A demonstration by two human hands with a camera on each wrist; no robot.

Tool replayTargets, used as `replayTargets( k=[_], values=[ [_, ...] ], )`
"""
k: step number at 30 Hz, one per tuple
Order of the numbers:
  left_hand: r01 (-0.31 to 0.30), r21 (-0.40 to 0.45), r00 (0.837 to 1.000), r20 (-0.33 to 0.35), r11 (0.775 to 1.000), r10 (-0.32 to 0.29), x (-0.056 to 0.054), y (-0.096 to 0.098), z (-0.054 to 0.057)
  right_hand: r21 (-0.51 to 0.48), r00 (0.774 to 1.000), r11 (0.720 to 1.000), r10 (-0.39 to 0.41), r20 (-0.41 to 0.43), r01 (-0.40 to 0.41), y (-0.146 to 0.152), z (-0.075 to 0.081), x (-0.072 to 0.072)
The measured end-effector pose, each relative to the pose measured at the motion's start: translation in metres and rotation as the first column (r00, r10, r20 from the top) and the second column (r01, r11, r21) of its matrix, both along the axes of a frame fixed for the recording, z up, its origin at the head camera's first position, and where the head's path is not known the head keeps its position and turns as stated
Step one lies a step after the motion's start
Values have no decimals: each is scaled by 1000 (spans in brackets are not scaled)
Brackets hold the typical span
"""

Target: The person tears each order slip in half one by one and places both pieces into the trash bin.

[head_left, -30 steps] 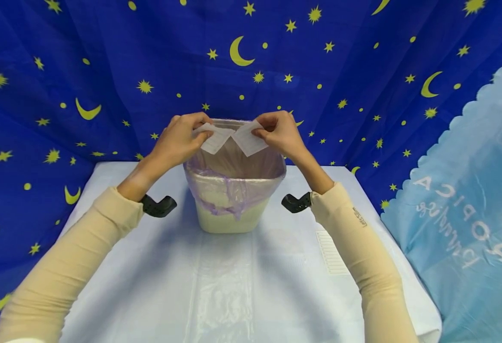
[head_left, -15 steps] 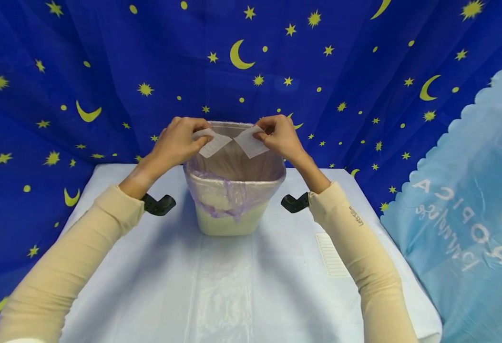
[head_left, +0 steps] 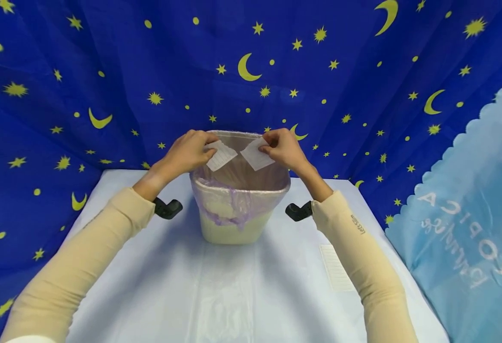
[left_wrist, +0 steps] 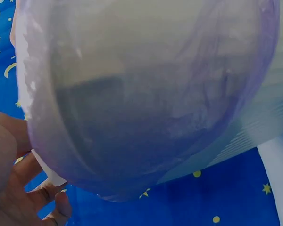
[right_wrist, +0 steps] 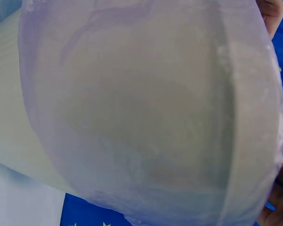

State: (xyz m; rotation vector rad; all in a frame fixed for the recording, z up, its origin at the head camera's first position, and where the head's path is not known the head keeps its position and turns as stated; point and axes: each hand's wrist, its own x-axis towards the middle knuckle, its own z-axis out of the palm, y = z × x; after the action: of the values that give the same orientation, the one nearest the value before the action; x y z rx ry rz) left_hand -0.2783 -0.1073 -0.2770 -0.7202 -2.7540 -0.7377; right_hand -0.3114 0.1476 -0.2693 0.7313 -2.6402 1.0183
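Observation:
My left hand [head_left: 188, 152] pinches a white piece of paper [head_left: 222, 157] with a ragged edge between thumb and fingers. A second white paper piece [head_left: 256, 155] is pinched by my right hand [head_left: 286, 150]. The two pieces hang apart, with a narrow gap between their facing corners. Both are over the mouth of a cream trash bin [head_left: 222, 233], lined with a translucent purple bag [head_left: 259, 202] folded over its rim. In the left wrist view the bag [left_wrist: 146, 117] fills most of the picture and partly covers the paper. Bag and bin hide most of the right hand in the right wrist view.
The bin stands on a white-covered table [head_left: 169, 286]. A lined white sheet [head_left: 335, 269] lies at the right, partly under the right forearm. Blue star-patterned cloth [head_left: 216, 43] hangs behind and at the sides, with a light blue cloth [head_left: 469, 214] at the right.
The two paper pieces, whose tips met a second ago, have moved slightly apart. The whole head view has shifted a little downward and right.

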Motion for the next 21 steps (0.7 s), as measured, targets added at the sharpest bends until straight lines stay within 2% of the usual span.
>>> replayTargets(
  k=[5, 12, 21],
  values=[
    [20, -36, 1000, 12, 999, -19, -1, 1, -2, 3, 1000, 1000, 25, 8, -25, 2, -6, 0],
    [79, -45, 997, -1, 996, -79, -3, 1, -12, 45, 1000, 999, 27, -4, -27, 5, -15, 2],
    [78, -51, 997, -14, 996, -79, -5, 1, -11, 103, 997, 994, 53, -48, -48, 3, -18, -3]
  ],
)
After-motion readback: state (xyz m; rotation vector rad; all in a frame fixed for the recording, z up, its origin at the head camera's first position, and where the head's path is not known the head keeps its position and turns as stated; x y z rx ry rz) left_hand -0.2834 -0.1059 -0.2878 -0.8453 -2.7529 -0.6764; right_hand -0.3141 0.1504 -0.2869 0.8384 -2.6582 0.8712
